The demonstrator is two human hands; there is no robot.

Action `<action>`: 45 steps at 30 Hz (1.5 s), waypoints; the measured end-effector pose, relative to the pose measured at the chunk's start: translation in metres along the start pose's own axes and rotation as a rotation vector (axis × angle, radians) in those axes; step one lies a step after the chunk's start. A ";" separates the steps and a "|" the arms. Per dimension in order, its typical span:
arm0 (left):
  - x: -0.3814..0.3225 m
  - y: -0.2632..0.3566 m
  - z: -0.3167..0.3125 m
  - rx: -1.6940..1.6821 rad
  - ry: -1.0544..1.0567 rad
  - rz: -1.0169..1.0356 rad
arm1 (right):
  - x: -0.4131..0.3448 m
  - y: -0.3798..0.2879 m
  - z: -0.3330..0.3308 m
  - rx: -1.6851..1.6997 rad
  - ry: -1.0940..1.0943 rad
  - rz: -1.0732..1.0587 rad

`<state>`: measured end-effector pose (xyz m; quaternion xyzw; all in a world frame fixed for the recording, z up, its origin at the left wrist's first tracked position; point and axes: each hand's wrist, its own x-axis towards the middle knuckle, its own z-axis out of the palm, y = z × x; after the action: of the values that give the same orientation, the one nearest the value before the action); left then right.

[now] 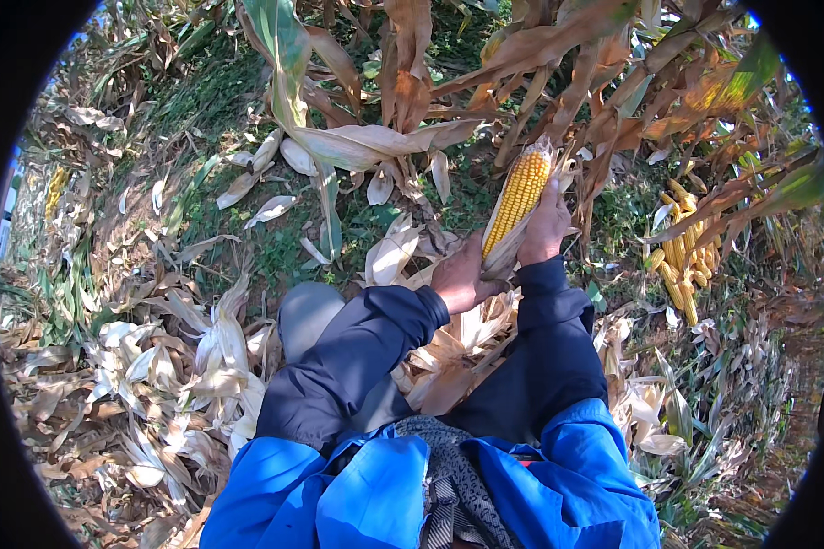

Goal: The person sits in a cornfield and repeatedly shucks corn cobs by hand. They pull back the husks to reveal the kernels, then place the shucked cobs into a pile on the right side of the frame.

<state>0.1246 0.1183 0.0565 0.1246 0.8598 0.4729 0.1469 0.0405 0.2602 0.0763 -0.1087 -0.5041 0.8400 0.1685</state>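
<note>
A yellow corn ear (517,199) is tilted before me, its upper end to the right, kernels bare on the near face and pale husk still around its base and right side. My left hand (461,274) grips the husked base. My right hand (545,223) is closed around the husk on the ear's right side, its fingertips partly hidden behind it. Both hands touch the ear. Dry husks (460,343) lie below them between my legs.
Dry corn stalks and leaves (408,68) stand in front, some reaching over at the upper right. A pile of husked ears (687,250) lies on the right, and more yellow ears (56,192) at the far left. Loose husks (213,384) cover the ground at left.
</note>
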 end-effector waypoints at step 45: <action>0.032 -0.016 -0.095 -1.085 0.804 0.097 | -0.022 -0.017 -0.027 -1.370 -0.022 -0.926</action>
<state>0.0589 0.0476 0.0867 -0.1138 0.4819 0.8532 -0.1639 0.0731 0.2803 0.0787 0.0395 -0.8998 0.1933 0.3892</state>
